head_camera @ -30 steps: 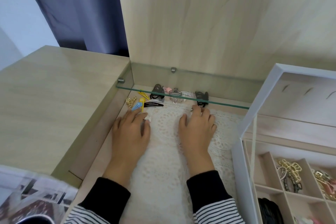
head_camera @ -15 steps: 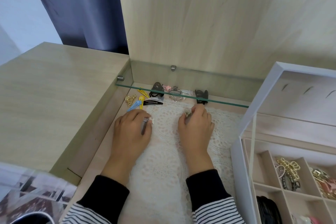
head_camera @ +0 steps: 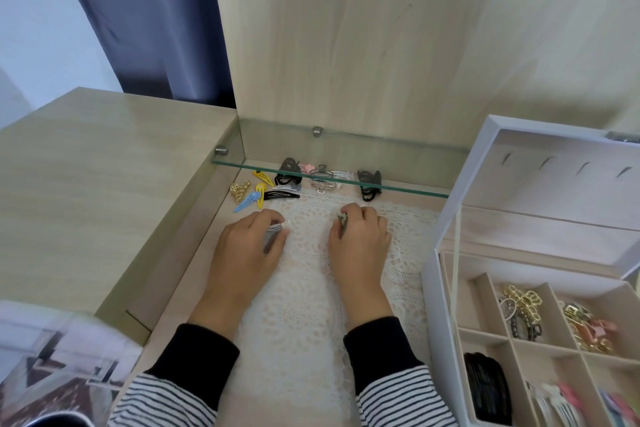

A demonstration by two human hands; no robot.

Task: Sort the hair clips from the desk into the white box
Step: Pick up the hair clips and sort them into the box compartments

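Hands each pinch a clip (head_camera: 275, 228): left (head_camera: 247, 248), right (head_camera: 360, 241).

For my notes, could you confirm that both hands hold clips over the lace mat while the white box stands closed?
No: the head view shows the white box open, lid raised. The left hand and right hand hold clips over the lace mat.

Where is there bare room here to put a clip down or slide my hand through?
The lace mat is bare between the left hand and right hand, and nearer you between the sleeves. The wooden desk top left of the recess is bare too. Crowded: the clips bunched under the glass shelf.
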